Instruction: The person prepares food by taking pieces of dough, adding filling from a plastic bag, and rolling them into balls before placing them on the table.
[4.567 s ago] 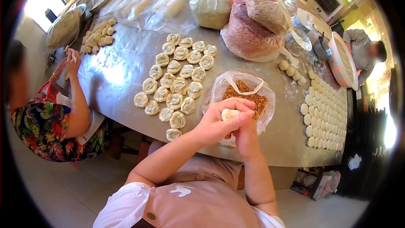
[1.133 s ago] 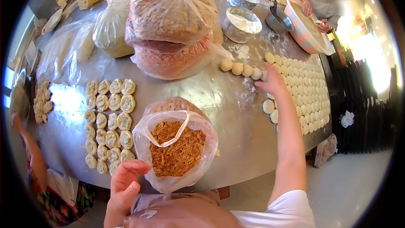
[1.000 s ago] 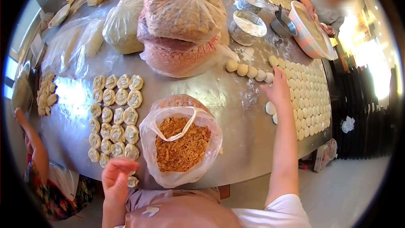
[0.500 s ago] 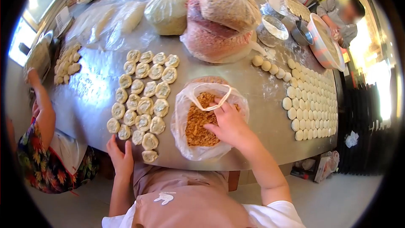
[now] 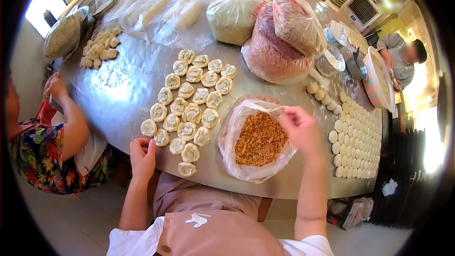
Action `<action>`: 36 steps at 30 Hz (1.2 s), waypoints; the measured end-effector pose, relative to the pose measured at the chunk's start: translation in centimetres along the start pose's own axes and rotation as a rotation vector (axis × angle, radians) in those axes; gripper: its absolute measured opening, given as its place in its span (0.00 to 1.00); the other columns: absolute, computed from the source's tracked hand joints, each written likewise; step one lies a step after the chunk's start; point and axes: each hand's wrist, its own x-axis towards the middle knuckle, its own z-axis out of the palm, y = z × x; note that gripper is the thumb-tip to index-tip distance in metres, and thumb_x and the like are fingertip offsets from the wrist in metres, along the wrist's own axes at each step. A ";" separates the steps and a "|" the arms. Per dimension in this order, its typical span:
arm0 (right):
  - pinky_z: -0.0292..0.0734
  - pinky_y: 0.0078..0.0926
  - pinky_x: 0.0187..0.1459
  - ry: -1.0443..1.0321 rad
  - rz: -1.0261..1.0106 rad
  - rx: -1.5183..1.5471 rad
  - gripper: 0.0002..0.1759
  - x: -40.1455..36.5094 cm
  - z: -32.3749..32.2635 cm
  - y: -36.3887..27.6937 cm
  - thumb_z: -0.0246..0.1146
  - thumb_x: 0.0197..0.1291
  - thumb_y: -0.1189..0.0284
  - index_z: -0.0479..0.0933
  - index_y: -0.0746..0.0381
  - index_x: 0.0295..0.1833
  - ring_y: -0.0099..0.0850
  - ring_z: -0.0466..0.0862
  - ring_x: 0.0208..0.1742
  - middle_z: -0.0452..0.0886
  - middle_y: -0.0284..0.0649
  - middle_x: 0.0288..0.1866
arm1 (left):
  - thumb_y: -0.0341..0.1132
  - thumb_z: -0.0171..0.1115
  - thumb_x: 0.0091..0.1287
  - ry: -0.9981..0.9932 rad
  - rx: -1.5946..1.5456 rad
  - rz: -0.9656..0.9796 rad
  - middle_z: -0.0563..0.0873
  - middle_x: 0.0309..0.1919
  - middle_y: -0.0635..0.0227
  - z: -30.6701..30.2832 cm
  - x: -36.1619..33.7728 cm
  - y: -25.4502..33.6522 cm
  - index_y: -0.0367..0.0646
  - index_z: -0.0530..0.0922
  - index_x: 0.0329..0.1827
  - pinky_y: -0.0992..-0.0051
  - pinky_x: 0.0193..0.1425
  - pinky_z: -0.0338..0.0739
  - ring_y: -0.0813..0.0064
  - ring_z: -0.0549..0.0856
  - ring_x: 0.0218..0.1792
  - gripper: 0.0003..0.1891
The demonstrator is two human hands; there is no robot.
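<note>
A clear plastic bag point(image 5: 232, 135) with its mouth wide apart stands on the metal table, full of brown crumbly filling point(image 5: 260, 140). My right hand point(image 5: 302, 128) is at the bag's right side, fingers closed in a pinch on its rim. At the table's front edge, my left hand point(image 5: 142, 156) rests with thumb and fingers apart, holding nothing. Just beyond it lies a group of round dough pieces with pale, hollowed centres point(image 5: 192, 113), set in rough rows left of the bag.
Plain dough rounds point(image 5: 358, 142) stand in rows at the right. Large filled bags point(image 5: 275, 50) sit behind my bag, and plastic-covered dough point(image 5: 175, 19) lies at the back left. One person point(image 5: 52, 137) sits at the left; another point(image 5: 400, 61) is beside a big tub point(image 5: 379, 78).
My right hand has come out of the bag's mouth and moved right to its rim. The rim's loop has been drawn aside, baring more filling. The view has shifted left.
</note>
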 end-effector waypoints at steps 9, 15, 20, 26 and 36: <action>0.56 0.33 0.73 0.298 -0.004 0.693 0.52 16.0 -2.9 10.6 0.73 0.57 0.64 0.48 0.63 0.78 0.36 0.59 0.75 0.57 0.51 0.76 | 0.33 0.68 0.63 -0.019 -0.261 0.229 0.73 0.59 0.61 2.0 2.3 8.3 0.39 0.66 0.66 0.69 0.56 0.74 0.66 0.77 0.56 0.30; 0.56 0.32 0.73 0.165 -0.308 0.773 0.51 20.9 -2.6 13.6 0.76 0.54 0.67 0.53 0.63 0.77 0.32 0.62 0.74 0.62 0.39 0.75 | 0.43 0.67 0.66 -0.526 -0.624 0.073 0.52 0.77 0.48 9.6 7.8 20.0 0.43 0.43 0.80 0.60 0.73 0.62 0.53 0.64 0.73 0.48; 0.66 0.32 0.68 0.005 -0.263 0.957 0.38 22.0 -2.4 14.6 0.74 0.56 0.69 0.63 0.61 0.69 0.31 0.72 0.67 0.72 0.35 0.66 | 0.53 0.64 0.67 -0.720 -0.922 -0.206 0.47 0.79 0.52 17.2 14.4 26.5 0.46 0.30 0.80 0.62 0.78 0.54 0.54 0.58 0.76 0.55; 0.70 0.34 0.67 -0.064 -0.237 1.088 0.37 22.0 -2.2 13.3 0.75 0.54 0.69 0.65 0.62 0.67 0.31 0.75 0.64 0.74 0.36 0.64 | 0.54 0.68 0.64 -0.708 -1.106 -0.220 0.43 0.79 0.53 21.3 18.0 28.1 0.41 0.29 0.79 0.63 0.78 0.54 0.55 0.54 0.77 0.59; 0.73 0.25 0.46 -0.031 -0.167 0.957 0.26 23.3 2.0 7.2 0.71 0.60 0.69 0.70 0.64 0.60 0.25 0.76 0.44 0.78 0.34 0.50 | 0.57 0.67 0.63 -0.615 -1.142 -0.273 0.45 0.77 0.43 19.8 22.9 27.6 0.33 0.39 0.78 0.64 0.76 0.59 0.56 0.58 0.76 0.56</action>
